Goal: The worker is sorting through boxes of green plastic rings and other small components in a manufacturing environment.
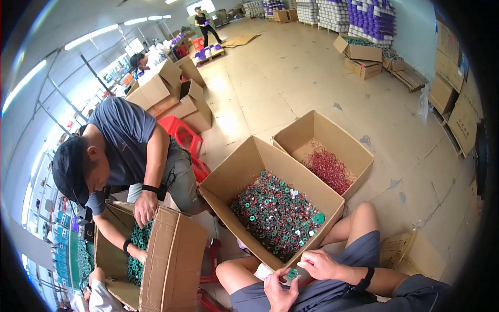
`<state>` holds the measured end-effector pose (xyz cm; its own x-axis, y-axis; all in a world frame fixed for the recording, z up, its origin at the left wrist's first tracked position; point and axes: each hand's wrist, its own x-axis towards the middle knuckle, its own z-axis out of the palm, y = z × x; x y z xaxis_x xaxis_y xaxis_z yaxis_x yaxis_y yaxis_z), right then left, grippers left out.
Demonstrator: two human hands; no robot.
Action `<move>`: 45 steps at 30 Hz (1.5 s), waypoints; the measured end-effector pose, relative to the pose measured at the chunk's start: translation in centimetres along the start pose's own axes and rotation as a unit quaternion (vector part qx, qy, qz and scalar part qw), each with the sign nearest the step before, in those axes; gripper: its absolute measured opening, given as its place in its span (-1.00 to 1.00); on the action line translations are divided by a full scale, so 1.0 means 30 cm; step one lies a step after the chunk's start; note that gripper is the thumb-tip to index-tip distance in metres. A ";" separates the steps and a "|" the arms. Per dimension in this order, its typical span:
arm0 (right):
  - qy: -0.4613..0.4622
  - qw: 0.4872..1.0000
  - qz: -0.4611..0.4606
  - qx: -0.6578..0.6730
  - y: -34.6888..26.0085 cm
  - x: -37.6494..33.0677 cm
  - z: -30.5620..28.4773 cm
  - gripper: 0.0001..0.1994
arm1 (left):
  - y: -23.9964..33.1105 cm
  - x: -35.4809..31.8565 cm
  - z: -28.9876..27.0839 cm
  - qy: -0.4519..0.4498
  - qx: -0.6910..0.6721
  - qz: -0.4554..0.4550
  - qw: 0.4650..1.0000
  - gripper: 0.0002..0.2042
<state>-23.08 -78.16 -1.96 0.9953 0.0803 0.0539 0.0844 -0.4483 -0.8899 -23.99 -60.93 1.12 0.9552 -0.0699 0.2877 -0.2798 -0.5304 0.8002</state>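
Over my lap, my left hand (280, 294) pinches a small green ring-shaped part (293, 273) between thumb and fingers. Just right of it and slightly higher, my right hand (318, 264) is closed, its fingertips close to the part; whatever lies between them is too small to make out. Directly beyond my hands stands an open cardboard box (228, 179), holding a heap of green rings, reddish wire bits and small pale pieces (275, 216).
A second cardboard box (299, 130) behind holds red wire bits (330, 169). At left, a co-worker (119, 140) reaches into a tall box (179, 255) of green rings (136, 260). Red stools (182, 132) stand behind them. Stacked cartons (452, 88) line the right wall.
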 end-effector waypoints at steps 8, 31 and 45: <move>0.033 0.998 0.061 -0.011 0.020 0.013 -0.021 -0.78 | -0.093 -0.026 0.044 -0.034 -0.057 -0.013 0.998 -0.59; -0.117 0.972 0.203 0.008 0.698 0.186 0.026 -0.54 | -0.084 0.062 -0.213 0.051 0.009 -0.065 0.997 -0.66; -0.353 0.800 -0.024 -0.484 0.641 0.232 0.193 -0.74 | -0.174 0.322 -1.085 0.296 0.114 -0.160 0.935 -0.66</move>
<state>-14.79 -81.06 -21.33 0.7437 0.4475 -0.4966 0.4586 -0.8820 -0.1080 -16.45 -31.33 16.85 0.7460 0.5673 0.3488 0.1032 -0.6159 0.7810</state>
